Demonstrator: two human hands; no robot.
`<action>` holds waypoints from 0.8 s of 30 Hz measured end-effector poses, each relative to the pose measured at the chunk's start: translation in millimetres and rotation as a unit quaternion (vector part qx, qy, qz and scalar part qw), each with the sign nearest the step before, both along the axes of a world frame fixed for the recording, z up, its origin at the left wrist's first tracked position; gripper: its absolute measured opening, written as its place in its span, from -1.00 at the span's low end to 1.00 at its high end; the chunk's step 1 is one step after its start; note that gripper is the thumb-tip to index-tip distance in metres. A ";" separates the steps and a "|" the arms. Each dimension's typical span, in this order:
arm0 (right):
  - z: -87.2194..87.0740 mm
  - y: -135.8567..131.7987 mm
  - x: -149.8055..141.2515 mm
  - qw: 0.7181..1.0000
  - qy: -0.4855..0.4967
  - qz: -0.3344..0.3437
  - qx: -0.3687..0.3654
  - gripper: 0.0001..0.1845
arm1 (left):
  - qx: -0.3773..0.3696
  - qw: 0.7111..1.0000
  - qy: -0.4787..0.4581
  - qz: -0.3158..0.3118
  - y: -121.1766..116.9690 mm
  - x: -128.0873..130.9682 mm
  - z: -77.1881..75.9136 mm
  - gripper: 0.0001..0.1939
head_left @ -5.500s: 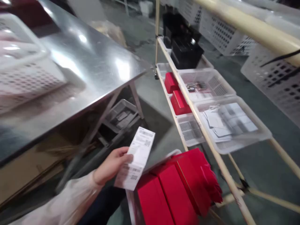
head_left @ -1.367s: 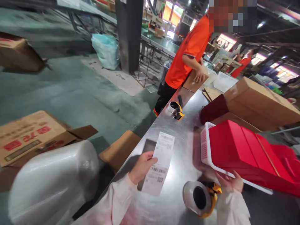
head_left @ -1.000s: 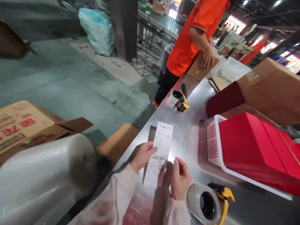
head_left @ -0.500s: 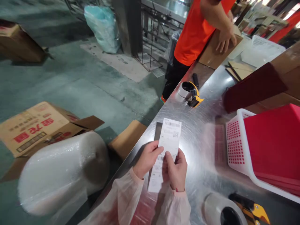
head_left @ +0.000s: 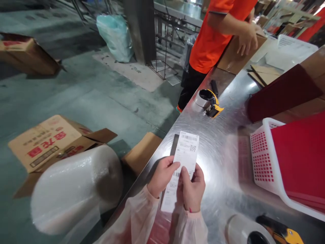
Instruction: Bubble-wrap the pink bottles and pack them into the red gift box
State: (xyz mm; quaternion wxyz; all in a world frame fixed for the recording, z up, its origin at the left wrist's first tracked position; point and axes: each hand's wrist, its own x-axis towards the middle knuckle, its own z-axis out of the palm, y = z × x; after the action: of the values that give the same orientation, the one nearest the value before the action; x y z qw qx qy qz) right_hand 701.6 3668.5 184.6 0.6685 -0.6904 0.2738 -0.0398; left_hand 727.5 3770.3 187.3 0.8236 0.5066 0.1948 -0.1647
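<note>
Beyond shipping label: tape dispenser; right of label: white basket. Pinched by left hand and right hand, long axis pointing away.

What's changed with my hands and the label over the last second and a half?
The right hand left the white basket of red boxes, came across and took hold of the label. The left hand kept its grip on the label throughout. The basket now sits on the steel table; the far tape dispenser has not moved.
</note>
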 end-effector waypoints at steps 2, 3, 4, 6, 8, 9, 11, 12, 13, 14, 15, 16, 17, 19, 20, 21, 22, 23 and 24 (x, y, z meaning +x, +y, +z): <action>-1.6 1.8 -0.6 1.000 -0.002 -0.005 0.001 -0.43 | 0.001 1.000 0.005 0.003 0.5 -0.5 -1.7 -0.68; -2.2 2.4 -0.7 1.000 -0.003 -0.007 0.001 -0.43 | 0.004 1.000 0.005 0.003 0.8 -0.7 -2.8 -0.68; -2.5 2.7 -0.7 1.000 -0.003 -0.008 0.003 -0.43 | 0.006 1.000 0.005 0.002 0.9 -0.8 -3.8 -0.69; -2.5 3.3 -0.5 1.000 -0.002 -0.012 0.005 -0.43 | 0.010 1.000 0.003 0.001 1.1 -0.9 -5.4 -0.69; -1.6 3.7 0.1 1.000 -0.001 -0.015 0.004 -0.43 | 0.010 1.000 0.003 0.001 1.0 -0.9 -5.9 -0.69; -1.0 4.0 0.4 1.000 -0.001 -0.016 0.003 -0.43 | 0.008 1.000 0.003 0.002 0.9 -1.0 -5.9 -0.68; 0.2 4.3 1.0 1.000 -0.002 -0.017 0.001 -0.43 | 0.006 1.000 0.004 0.002 0.6 -1.1 -5.5 -0.68; 0.5 4.4 1.1 1.000 -0.003 -0.017 0.001 -0.43 | 0.006 1.000 0.006 0.002 0.5 -1.1 -5.3 -0.68; 0.6 4.3 1.1 1.000 -0.003 -0.017 -0.001 -0.43 | 0.005 1.000 0.006 0.003 0.4 -1.0 -5.2 -0.67; 0.4 4.2 1.0 1.000 -0.004 -0.016 -0.004 -0.43 | 0.002 1.000 0.008 0.003 0.4 -0.9 -5.1 -0.67; -0.1 4.0 0.8 1.000 -0.003 -0.014 -0.006 -0.43 | -0.001 1.000 0.010 0.004 0.3 -0.8 -4.9 -0.66; -0.7 3.7 0.5 1.000 -0.003 -0.013 -0.009 -0.43 | -0.006 1.000 0.012 0.004 0.3 -0.5 -4.8 -0.65; -1.5 3.4 0.1 1.000 -0.003 -0.011 -0.011 -0.43 | -0.010 1.000 0.013 0.005 0.3 -0.3 -4.5 -0.64; -3.0 2.9 -0.6 1.000 -0.004 -0.009 -0.014 -0.43 | -0.011 1.000 0.017 0.006 0.4 0.0 -4.0 -0.64; -3.6 2.7 -0.9 1.000 -0.005 -0.008 -0.015 -0.43 | -0.009 1.000 0.018 0.006 0.5 0.0 -3.9 -0.64; -3.9 2.6 -1.0 1.000 -0.007 -0.009 -0.016 -0.42 | -0.007 1.000 0.018 0.006 0.6 -0.1 -4.0 -0.65; -4.0 2.5 -1.1 1.000 -0.007 -0.010 -0.016 -0.42 | -0.004 1.000 0.019 0.006 0.7 -0.3 -4.3 -0.65; -3.9 2.5 -1.1 1.000 -0.007 -0.010 -0.016 -0.41 | -0.001 1.000 0.019 0.005 0.8 -0.6 -4.9 -0.65; -3.5 2.6 -0.9 1.000 -0.006 -0.012 -0.015 -0.41 | 0.002 1.000 0.018 0.005 0.8 -0.9 -5.8 -0.65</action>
State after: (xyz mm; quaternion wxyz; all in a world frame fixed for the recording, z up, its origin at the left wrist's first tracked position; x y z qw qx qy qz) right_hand 700.7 3671.1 181.0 0.6591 -0.6969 0.2770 -0.0558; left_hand 726.6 3771.2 181.6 0.8199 0.5038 0.2128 -0.1693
